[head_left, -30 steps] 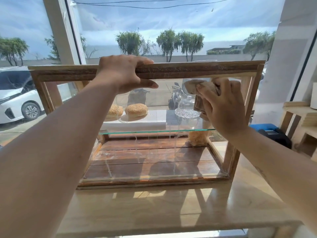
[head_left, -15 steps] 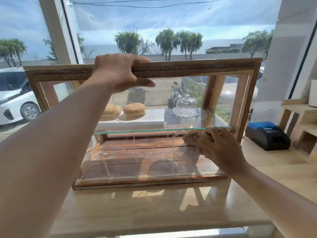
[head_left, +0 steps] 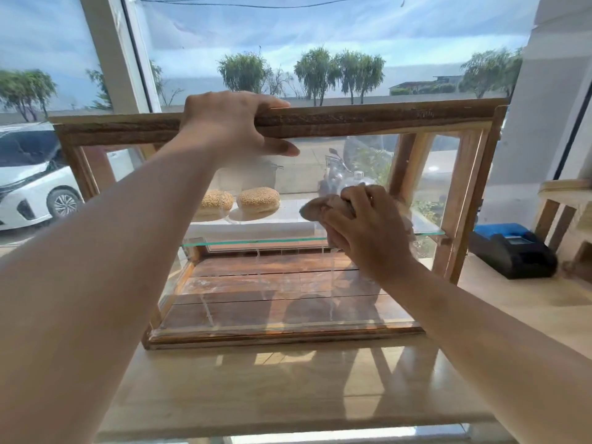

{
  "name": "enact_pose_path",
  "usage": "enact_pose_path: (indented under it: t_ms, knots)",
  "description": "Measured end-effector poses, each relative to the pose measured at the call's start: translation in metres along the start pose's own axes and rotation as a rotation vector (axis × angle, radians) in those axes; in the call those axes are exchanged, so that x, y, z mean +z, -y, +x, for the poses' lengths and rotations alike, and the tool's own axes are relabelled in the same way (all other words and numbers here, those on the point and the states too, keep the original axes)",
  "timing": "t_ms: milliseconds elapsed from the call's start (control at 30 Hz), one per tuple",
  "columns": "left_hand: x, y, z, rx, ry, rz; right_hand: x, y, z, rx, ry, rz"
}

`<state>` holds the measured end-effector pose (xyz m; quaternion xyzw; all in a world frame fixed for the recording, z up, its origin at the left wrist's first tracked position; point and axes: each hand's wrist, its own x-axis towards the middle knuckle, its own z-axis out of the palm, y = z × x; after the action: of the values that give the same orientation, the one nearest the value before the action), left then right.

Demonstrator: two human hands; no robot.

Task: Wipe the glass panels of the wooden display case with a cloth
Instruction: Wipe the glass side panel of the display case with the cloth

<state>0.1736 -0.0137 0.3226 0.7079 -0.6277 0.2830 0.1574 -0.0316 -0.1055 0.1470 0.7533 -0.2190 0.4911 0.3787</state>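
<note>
Toward the far edge of the desk (head_left: 288, 386) stands the wooden display case (head_left: 384, 118). I steady it with my left hand (head_left: 230, 126), fingers (head_left: 266, 102) hooked over the top rail and thumb stretched along the front beneath it. My right hand (head_left: 368, 232) has its fingers (head_left: 355, 197) curled round the bunched cloth (head_left: 315, 209), pressing it against the front glass panel (head_left: 352, 155) right of centre, about level with the inner glass shelf (head_left: 256, 241) that carries two seeded buns (head_left: 258, 200). To wipe well, I judge I should flatten the cloth so more of it meets the glass, work in overlapping passes from rail to base, and push into the corners by the right post. A firm hold on top matters, since the case may slide back under pressure.
</note>
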Motion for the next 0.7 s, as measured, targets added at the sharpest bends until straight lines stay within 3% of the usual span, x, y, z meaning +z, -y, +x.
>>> enact_pose_path:
  t_ms: [133,200,300,400,567,700]
  knots:
    - [0.001,0.001,0.000,0.011,-0.008,0.011,-0.005,-0.005,-0.046,-0.082,0.135,0.039]
    - [0.001,0.001,0.000,0.016,-0.009,0.014,-0.013,-0.017,-0.038,-0.061,0.067,0.006]
    - [0.002,0.001,0.000,0.015,-0.009,0.018,-0.019,-0.031,0.009,0.112,-0.117,-0.025]
    - [0.000,0.000,0.000,0.020,-0.005,0.022,-0.014,-0.021,0.046,0.159,-0.140,-0.059]
    - [0.000,-0.001,-0.001,0.023,-0.003,0.031,0.002,0.014,0.001,-0.074,0.057,0.037]
    - [-0.001,0.000,0.001,0.021,-0.013,0.027,0.001,-0.008,-0.046,-0.137,0.155,0.032]
